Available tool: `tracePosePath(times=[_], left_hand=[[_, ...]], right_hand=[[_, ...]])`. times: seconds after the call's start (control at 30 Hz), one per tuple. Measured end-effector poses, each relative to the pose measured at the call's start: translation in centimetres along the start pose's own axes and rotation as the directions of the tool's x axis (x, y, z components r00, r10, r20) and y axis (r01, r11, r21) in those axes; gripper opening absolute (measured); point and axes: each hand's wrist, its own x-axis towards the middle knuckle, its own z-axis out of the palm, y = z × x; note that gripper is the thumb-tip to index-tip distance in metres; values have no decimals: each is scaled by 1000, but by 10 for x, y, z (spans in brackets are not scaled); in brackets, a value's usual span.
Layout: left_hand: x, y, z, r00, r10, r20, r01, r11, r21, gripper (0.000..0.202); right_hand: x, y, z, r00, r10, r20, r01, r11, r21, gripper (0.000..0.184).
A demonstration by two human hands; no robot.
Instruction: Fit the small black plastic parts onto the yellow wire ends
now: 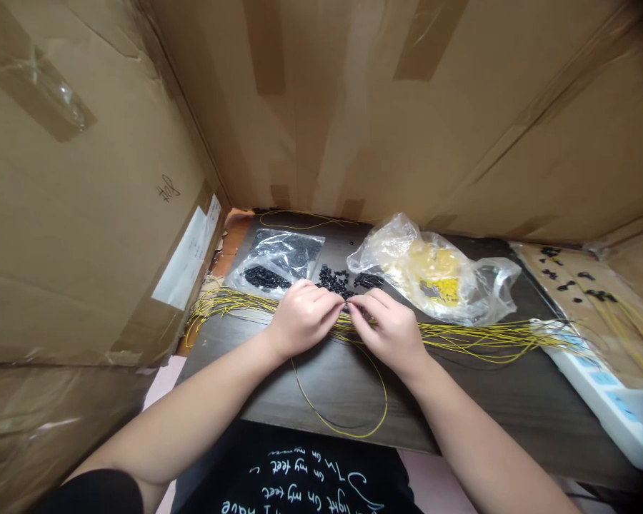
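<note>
My left hand [303, 319] and my right hand [389, 332] meet above the table, their fingertips pinched together around a small black bead [346, 307] on a yellow cord. The fingers hide most of that spot, so the hold is hard to separate between hands. A long bundle of thin yellow cords [461, 337] runs sideways beneath both hands, and a loose loop of cord [343, 414] hangs toward me. Just beyond my fingers lies a heap of loose black beads [332, 280], beside a transparent bag of black beads [278, 260].
A crumpled plastic bag holding yellow material [434, 271] lies on the dark wood table [321, 385]. To the right, a cardboard sheet [579, 285] carries black pieces and cords, next to a white power strip [600, 385]. Taped cardboard walls [354, 107] enclose the back and sides.
</note>
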Motion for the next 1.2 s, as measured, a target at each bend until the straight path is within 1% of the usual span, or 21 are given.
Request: tracePosePath(times=[0.2,0.3,0.4,0.47,0.57,0.67,0.73,0.8,0.87,1.0,1.1,1.2], left_hand=[[0,-1,0,1000,9,-2,-9,1000,-15,12],[0,1,0,1000,-19,-6,18,998,-54,11],[0,4,0,996,-88,-17,85,988,-132,11],[1,6,0,987,-158,-22,150,967,-207,11],[3,9,0,963,-268,9,258,920,-295,9],[3,10,0,947,-318,48,317,893,-319,7],[2,10,0,960,-277,40,277,917,-288,8],[1,9,1,983,-183,14,182,960,-211,9],[-1,8,2,994,-105,-16,102,987,-124,12],[-2,4,4,998,-30,-62,29,999,-15,24],[-2,2,4,997,32,-66,-31,999,23,18],[-1,2,4,997,48,-59,-45,998,45,14]], right_hand=[[-1,0,1,1000,-9,-10,9,1000,-29,18],[-1,0,1,999,-30,-16,29,998,-48,18],[-2,1,1,998,-65,-18,63,993,-97,18],[-2,1,1,996,-93,-18,89,985,-151,18],[-2,0,0,991,-130,-30,120,965,-233,17],[-1,-1,0,986,-164,-42,145,946,-289,16],[-1,-2,-1,984,-176,-37,156,939,-308,16],[-1,-2,-1,984,-174,-31,156,937,-312,16],[-1,-2,0,986,-166,-26,150,939,-309,17],[-1,-1,1,991,-136,-5,129,948,-290,21],[-1,-1,1,994,-106,13,105,961,-255,21],[-1,-1,1,996,-82,15,83,970,-226,22]])
